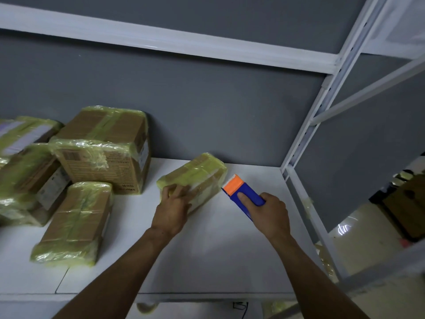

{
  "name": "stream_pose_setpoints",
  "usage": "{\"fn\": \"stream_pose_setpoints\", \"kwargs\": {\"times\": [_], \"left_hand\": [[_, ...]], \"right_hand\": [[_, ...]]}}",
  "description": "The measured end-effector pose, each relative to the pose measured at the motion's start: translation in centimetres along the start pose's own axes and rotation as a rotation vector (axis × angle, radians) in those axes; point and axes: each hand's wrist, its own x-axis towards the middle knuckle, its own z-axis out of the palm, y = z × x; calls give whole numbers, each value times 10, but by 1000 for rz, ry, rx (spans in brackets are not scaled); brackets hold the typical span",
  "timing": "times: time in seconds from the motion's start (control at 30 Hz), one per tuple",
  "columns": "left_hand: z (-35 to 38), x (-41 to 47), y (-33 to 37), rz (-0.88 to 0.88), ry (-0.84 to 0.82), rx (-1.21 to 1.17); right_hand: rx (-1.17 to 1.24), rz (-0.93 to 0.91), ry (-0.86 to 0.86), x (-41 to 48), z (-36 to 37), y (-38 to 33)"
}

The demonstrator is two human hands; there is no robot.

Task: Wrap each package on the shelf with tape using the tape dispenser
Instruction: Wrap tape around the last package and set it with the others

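At centre frame, the yellow-taped package [195, 178] was pressed onto the shelf [230, 249] by the spread fingers of the left grip [171, 211]; the tape dispenser [242, 192], just beside, was clasped by the right grip [271, 215]. Tape could be skewed if the package slid.

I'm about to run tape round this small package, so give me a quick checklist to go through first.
1. Left hand rests on the small package: ok.
2. Right hand grips the tape dispenser: ok.
3. Dispenser's orange end points at the package: ok.
4. Tape end stuck to the package: cannot tell.
5. Room on the shelf for turning it: ok.
6. Other packages lie apart, to the left: ok.
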Motion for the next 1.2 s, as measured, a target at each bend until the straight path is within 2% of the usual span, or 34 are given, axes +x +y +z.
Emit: {"fn": "stream_pose_setpoints", "kwargs": {"times": [0.07, 0.13, 0.27, 0.4, 0.57, 0.73, 0.93, 1.03, 1.2], "left_hand": [[-5, 4, -10, 53, -29, -68], [-12, 10, -18, 35, 15, -100], [-20, 18, -17, -91, 169, 115], [-3, 0, 28, 47, 161, -74], [21, -11, 41, 78, 75, -32], [20, -6, 29, 153, 140, -62], [25, -2, 27, 159, 136, -87], [22, -1, 17, 192, 46, -179], [12, -5, 0, 89, -2, -216]], "right_hand": [[46, 5, -2, 1, -3, 1], [84, 5, -3, 2, -6, 2], [115, -13, 6, 1, -5, 2], [129, -21, -10, 0, -6, 2], [136, -32, -20, -1, -6, 5], [177, -92, -83, -4, -8, 5], [206, -128, -115, -8, -3, 1], [217, -149, -127, -7, -3, 4], [218, -219, -223, -10, -4, 7]]}}
